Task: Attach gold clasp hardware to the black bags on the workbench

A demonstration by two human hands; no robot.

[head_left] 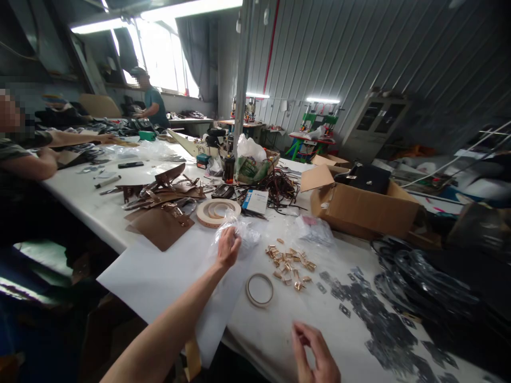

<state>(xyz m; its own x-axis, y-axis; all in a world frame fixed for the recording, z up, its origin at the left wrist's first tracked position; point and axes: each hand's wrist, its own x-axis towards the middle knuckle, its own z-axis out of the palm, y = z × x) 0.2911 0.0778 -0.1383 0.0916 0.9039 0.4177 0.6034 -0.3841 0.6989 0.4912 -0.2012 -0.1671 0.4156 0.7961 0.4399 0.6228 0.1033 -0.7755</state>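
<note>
My left hand [228, 247] is closed on a crumpled clear plastic bag [248, 235], just in front of rolls of tan tape [205, 214]. Under that forearm lies a large white sheet [159, 276]. Near the table's front edge, my right hand [313, 351] is raised with thumb and forefinger apart and nothing visible between them. A narrow tape ring [248, 292] lies between the hands. Beyond it are several gold metal clasps [293, 260], and many small dark plates [371, 314] spread to the right.
Brown leather pieces [162, 226] lie at left. An open cardboard box [359, 210] and black coiled straps [423, 276] stand at right. A person's arm [35, 162] rests at the table's far left; another person [154, 103] stands further back.
</note>
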